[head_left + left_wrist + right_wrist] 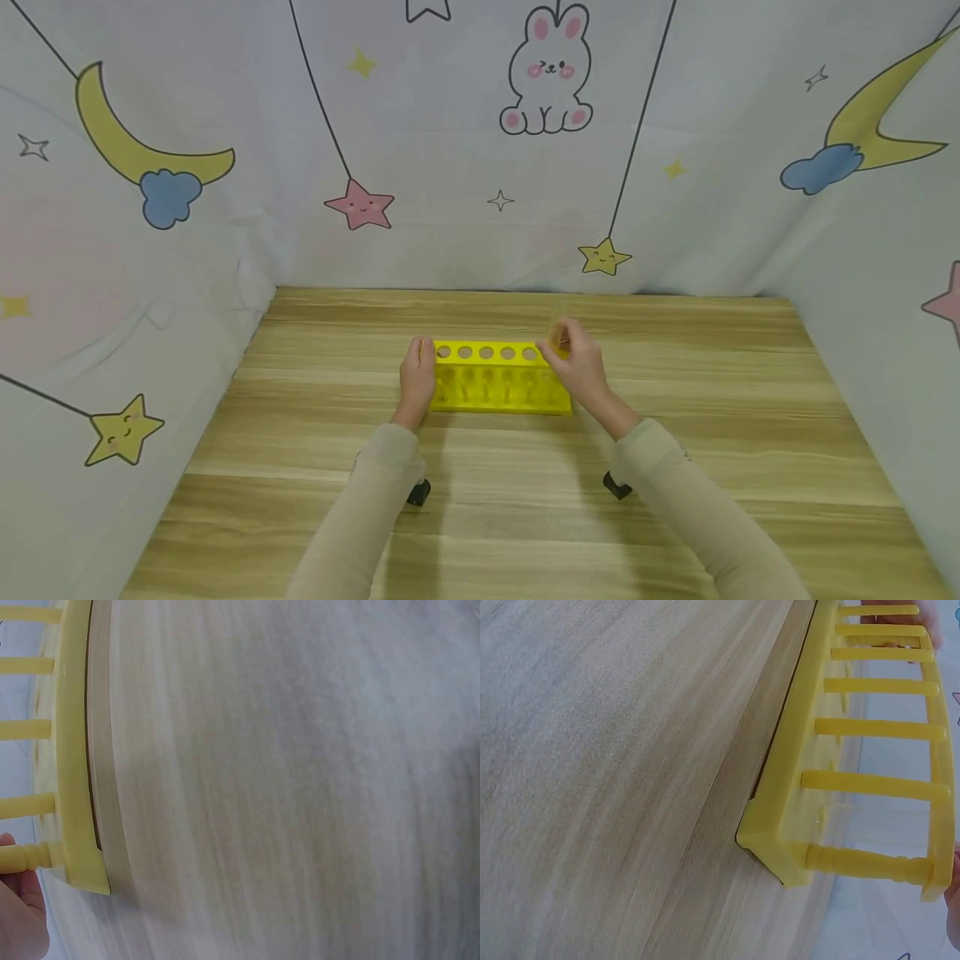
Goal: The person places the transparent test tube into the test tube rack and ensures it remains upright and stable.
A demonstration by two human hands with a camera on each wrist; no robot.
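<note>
A yellow test tube rack (501, 408) stands upright on the table, its top pierced by a row of round holes. My left hand (416, 375) grips the rack's left end; in the left wrist view part of that hand (21, 915) shows beside the end post. At the right end, my right hand (581, 362) pinches a clear test tube (557, 332) between thumb and fingers, over the last hole. Whether the tube's lower end is inside that hole is hard to tell. The right wrist view shows the rack's bars (877, 784) and a sliver of the right hand (953, 904).
The wood-grain table (510, 517) extends around the rack on all sides. White cloth walls (450, 150) printed with stars, moons and a rabbit enclose its back and sides. Small black devices (618, 485) sit at both wrists under the sleeves.
</note>
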